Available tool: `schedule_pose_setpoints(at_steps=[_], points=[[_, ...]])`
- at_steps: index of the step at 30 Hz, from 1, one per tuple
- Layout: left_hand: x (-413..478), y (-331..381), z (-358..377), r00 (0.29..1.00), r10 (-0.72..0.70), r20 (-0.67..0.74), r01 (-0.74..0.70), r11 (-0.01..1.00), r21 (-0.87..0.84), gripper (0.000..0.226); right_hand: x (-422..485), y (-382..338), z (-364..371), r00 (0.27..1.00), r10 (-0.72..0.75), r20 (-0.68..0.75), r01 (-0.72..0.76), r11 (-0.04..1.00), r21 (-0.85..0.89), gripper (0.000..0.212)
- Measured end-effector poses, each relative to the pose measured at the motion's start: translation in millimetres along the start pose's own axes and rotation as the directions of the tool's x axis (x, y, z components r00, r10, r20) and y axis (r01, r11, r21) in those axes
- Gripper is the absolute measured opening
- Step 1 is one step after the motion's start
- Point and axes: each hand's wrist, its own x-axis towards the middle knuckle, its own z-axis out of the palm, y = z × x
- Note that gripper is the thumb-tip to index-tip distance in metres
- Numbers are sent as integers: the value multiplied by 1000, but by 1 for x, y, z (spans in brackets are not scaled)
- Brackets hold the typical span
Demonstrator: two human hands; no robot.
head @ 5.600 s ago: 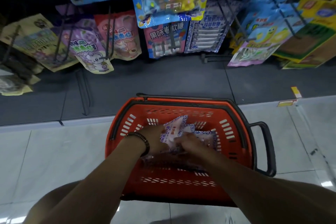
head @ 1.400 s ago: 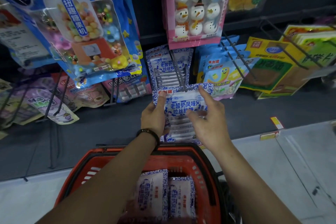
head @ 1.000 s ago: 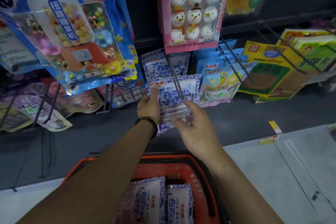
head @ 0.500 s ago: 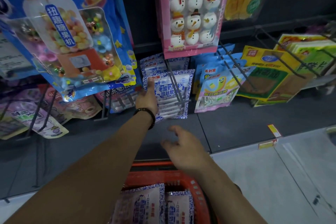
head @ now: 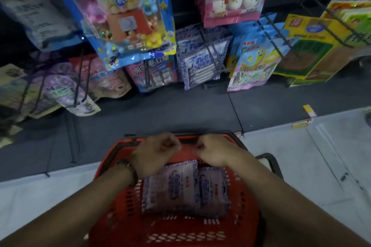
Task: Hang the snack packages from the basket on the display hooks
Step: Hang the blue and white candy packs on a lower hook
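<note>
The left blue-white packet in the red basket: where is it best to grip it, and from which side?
Probably the far short edge of the left packet, pinched from above. It lies flat in the basket, overlapping the right packet, so that edge looks free.

Withdrew left hand from the package, left hanging on the hook. Lowered it beside right hand over the far rim of the basket, both now with fingers curled, nothing seen held. Tilted view downward, showing more of the basket and two packages inside.
</note>
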Motion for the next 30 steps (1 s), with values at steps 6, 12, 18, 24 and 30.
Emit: schedule_pose_setpoints(at_steps=[6,12,18,24,30], points=[[-44,-69,-1,981,-76,181,12,944,331,10,44,13,88,974,161,159,-144,983,-111,48],[-23,-63,3,919,-172,354,-56,833,551,33,43,20,161,934,344,98,-351,933,73,30],[-16,-68,0,830,-320,456,-49,773,632,41,52,17,183,922,357,151,-383,898,214,40],[-10,-77,-8,890,-282,358,39,830,556,35,50,-10,176,968,168,184,-208,951,227,14],[-22,-100,-17,952,-214,221,65,841,536,88,13,-12,118,998,-46,39,39,983,178,29]])
